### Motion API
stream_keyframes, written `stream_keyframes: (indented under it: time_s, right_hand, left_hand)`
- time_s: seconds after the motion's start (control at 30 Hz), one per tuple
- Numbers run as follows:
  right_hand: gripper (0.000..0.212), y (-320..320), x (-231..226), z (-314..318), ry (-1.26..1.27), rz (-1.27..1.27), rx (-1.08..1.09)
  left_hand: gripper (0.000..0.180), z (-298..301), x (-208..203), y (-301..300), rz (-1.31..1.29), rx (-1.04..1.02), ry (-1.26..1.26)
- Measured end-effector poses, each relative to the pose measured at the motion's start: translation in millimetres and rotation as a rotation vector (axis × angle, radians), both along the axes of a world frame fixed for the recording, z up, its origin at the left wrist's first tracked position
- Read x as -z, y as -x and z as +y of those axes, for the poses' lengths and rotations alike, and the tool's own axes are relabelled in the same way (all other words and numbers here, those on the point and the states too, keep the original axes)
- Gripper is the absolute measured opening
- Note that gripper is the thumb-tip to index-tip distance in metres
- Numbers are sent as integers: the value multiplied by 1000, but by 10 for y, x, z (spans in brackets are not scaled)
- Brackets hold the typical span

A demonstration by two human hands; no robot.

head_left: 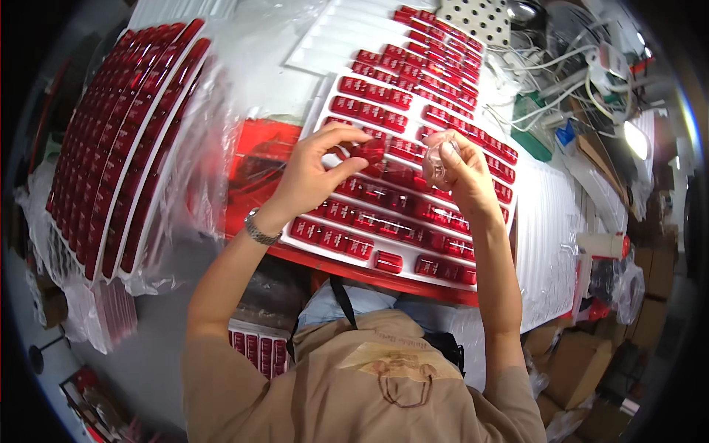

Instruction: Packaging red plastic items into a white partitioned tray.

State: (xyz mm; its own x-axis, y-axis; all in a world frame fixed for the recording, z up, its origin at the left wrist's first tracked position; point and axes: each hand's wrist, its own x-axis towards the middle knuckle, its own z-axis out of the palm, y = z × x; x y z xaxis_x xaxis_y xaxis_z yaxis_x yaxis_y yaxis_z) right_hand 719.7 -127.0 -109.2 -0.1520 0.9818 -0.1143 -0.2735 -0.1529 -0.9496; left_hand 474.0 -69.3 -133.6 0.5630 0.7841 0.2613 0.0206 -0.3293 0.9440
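The left hand (316, 168) pinches a red container (370, 150) over the white tray (415, 124), whose rows likely keep pieces apart; the right hand (467, 176) grips clear plastic (441, 168).

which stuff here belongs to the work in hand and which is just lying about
In the work:
- red piece, in the left hand
- clear plastic piece, in the right hand
- white tray of red pieces
- probably the stacked red pieces at left

Seemingly just around:
- cardboard box
- black-dotted board
- green item
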Motion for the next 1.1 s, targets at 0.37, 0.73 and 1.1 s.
stream_keyframes:
  time_s: [0.37, 0.73, 1.1]
  right_hand:
    - [36, 743, -47, 147, -164, -349, 431]
    - [21, 1020, -117, 167, -673, -1462, 506]
    - [19, 267, 107, -54, 30, -196, 381]
  left_hand:
    - [29, -46, 25, 3, -62, -163, -37]
    - [28, -263, 44, -35, -122, -294, -103]
    - [24, 283, 245, 256, 382, 56, -390]
